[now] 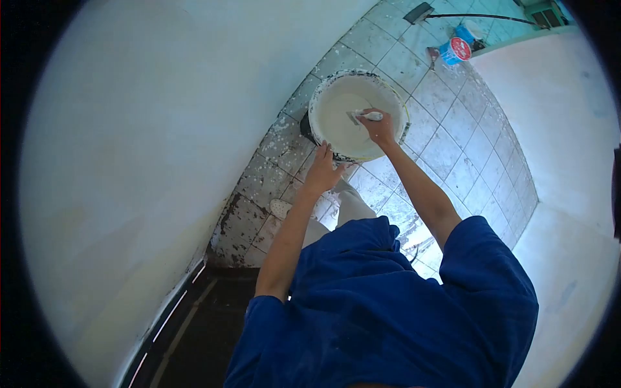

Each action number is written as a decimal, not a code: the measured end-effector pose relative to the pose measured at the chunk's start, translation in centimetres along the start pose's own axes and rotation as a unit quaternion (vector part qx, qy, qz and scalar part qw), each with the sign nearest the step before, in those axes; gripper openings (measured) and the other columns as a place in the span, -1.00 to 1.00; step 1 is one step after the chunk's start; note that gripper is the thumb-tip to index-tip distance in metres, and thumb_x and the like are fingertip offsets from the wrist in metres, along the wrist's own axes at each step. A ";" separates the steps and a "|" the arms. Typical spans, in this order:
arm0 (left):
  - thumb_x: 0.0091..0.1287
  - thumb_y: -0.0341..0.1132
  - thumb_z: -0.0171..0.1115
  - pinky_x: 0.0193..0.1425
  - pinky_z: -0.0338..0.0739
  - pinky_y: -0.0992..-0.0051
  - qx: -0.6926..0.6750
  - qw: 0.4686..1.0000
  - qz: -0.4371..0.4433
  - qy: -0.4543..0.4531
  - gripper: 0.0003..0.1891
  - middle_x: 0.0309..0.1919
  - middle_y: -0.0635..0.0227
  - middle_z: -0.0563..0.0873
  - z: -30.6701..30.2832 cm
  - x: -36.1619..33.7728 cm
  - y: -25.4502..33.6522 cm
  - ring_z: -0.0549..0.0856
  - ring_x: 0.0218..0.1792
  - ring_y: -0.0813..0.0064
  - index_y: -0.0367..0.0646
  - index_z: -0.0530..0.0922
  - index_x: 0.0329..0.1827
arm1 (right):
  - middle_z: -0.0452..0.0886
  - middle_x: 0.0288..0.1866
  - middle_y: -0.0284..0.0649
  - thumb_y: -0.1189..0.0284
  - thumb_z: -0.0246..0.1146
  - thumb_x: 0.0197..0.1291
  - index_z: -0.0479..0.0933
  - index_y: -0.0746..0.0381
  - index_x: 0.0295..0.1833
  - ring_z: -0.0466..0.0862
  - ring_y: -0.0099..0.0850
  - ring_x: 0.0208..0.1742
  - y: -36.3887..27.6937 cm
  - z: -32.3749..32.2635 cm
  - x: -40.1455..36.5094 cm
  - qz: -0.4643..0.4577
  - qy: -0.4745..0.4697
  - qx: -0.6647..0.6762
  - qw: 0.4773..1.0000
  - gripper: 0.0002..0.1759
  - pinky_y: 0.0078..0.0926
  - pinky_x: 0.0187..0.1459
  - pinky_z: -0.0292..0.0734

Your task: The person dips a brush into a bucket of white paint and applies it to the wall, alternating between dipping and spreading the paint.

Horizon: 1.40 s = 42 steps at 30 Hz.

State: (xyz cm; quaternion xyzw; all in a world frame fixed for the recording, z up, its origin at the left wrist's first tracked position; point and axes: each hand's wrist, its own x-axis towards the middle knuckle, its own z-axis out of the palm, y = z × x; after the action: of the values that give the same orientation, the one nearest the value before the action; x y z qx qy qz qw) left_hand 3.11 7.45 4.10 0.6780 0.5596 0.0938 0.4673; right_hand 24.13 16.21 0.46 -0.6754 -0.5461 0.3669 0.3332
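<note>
A large round bucket (389, 94) of off-white liquid (339, 103) stands on the tiled floor in front of me, its rim crusted with splashes. Inside its opening, my right hand (380, 128) is closed around the white handle of a paintbrush (356, 117). The brush's grey flat part points left, low over the liquid. At the near left side of the bucket is my left hand (323, 171). Its fingers reach up to the rim, and the thumb is spread off to the right.
A pale wall (162, 116) rises close on the left; another wall (556, 123) stands at right. Farther back on the splattered tiles (436, 97) are a blue tub with a red lid (455, 50), another blue tub (469, 30) and a long-handled tool (419, 13). My shoe (280, 208) is below the bucket.
</note>
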 end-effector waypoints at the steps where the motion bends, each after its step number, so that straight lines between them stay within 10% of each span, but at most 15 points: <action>1: 0.30 -0.10 0.12 0.49 -0.01 0.30 0.009 1.000 -0.011 0.000 -0.24 0.40 -0.22 0.05 0.4 0.5 -0.2 0.06 0.44 -0.02 -0.55 0.07 0.35 | 0.69 -0.40 -0.14 0.35 0.42 -0.06 0.65 0.24 -0.25 0.66 -0.40 -0.39 0.5 0.8 0.6 0.005 -0.024 -0.018 1.000 -0.74 -0.45 -0.30 0.52; 12: 0.22 -0.23 0.18 0.51 -0.09 0.22 -0.008 0.999 -0.030 0.037 -0.21 0.43 -0.15 0.01 4.3 1.5 -2.0 -0.03 0.47 0.01 -0.46 0.00 0.40 | 0.59 -0.04 0.05 0.23 0.41 -0.08 0.60 0.29 -0.08 0.56 0.01 0.00 5.4 5.1 1.3 0.038 -0.093 -0.140 0.985 -0.53 -0.18 0.00 0.46; 14: 0.20 -0.21 0.21 0.52 -0.11 0.24 -0.031 0.997 -0.059 0.036 -0.18 0.43 -0.14 0.01 5.0 1.3 -2.9 -0.01 0.47 0.02 -0.40 -0.01 0.42 | 0.65 -0.14 -0.06 0.34 0.35 -0.01 0.59 0.25 -0.03 0.62 -0.15 -0.07 9.6 5.5 1.3 -0.100 -0.105 -0.065 0.987 -0.60 -0.29 -0.05 0.51; 15: 0.18 -0.20 0.24 0.51 -0.07 0.24 -0.014 0.998 -0.002 0.058 -0.16 0.43 -0.14 0.03 6.1 2.0 -4.4 0.01 0.46 0.00 -0.37 -0.01 0.43 | 0.66 -0.13 -0.22 0.45 0.31 -0.02 0.64 0.05 -0.08 0.62 -0.25 -0.04 10.8 4.6 1.6 -0.341 -0.047 -0.244 0.906 -0.69 -0.33 -0.03 0.51; 16: 0.18 -0.20 0.23 0.49 -0.01 0.22 -0.025 0.998 -0.010 0.057 -0.19 0.41 -0.13 0.06 6.2 1.7 -4.5 0.05 0.44 -0.03 -0.33 0.02 0.42 | 0.66 -0.15 -0.31 0.52 0.28 -0.05 0.66 -0.08 -0.16 0.61 -0.30 -0.02 8.8 3.3 1.2 -0.356 -0.047 -0.362 0.860 -0.68 -0.36 -0.01 0.51; 18: 0.21 -0.17 0.22 0.37 0.20 0.22 -0.065 0.997 0.020 0.035 -0.30 0.30 -0.11 0.30 4.7 2.1 -4.9 0.30 0.31 -0.01 -0.31 0.19 0.35 | 0.67 -0.20 -0.20 0.44 0.36 -0.06 0.63 0.23 -0.21 0.66 -0.35 -0.19 6.3 2.4 0.0 -0.051 0.046 -0.004 0.998 -0.77 -0.34 -0.07 0.52; 22: 0.29 -0.06 0.15 0.23 0.38 0.29 -0.106 0.993 -0.039 0.042 -0.44 0.16 -0.05 0.49 -2.0 -2.6 -0.5 0.49 0.16 0.06 -0.27 0.37 0.24 | 0.60 -0.15 -0.17 0.45 0.32 0.07 0.47 0.37 -0.03 0.63 -0.40 -0.27 0.4 -2.3 -1.9 0.234 0.145 0.286 0.918 -0.64 -0.54 -0.24 0.58; 28: 0.32 -0.01 0.14 0.25 0.38 0.33 -0.221 0.957 -0.078 0.171 -0.43 0.16 -0.01 0.50 -10.8 -11.1 -0.9 0.51 0.18 0.19 -0.30 0.40 0.22 | 0.54 -0.05 -0.19 0.35 0.22 0.22 0.46 0.31 0.03 0.58 -0.41 -0.07 -9.5 -4.8 -4.1 0.171 0.080 0.568 0.801 -0.66 -0.56 -0.11 0.56; 42: 0.41 -0.23 0.08 0.23 0.36 0.41 -0.220 0.844 0.051 0.486 -0.62 0.10 0.26 0.57 -27.1 -26.9 3.5 0.51 0.13 0.45 -0.26 0.43 0.19 | 0.53 0.03 -0.14 0.39 0.22 0.24 0.41 0.40 0.16 0.55 -0.41 0.03 -49.2 8.8 -13.9 -0.134 -0.087 0.653 0.740 -0.57 -0.44 0.02 0.53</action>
State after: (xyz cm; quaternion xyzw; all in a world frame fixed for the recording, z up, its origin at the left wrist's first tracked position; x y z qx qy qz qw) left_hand -21.73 -0.74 32.16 0.4523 0.6442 0.5558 0.2674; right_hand -9.51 11.92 39.65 -0.1773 -0.2835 0.6424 0.6896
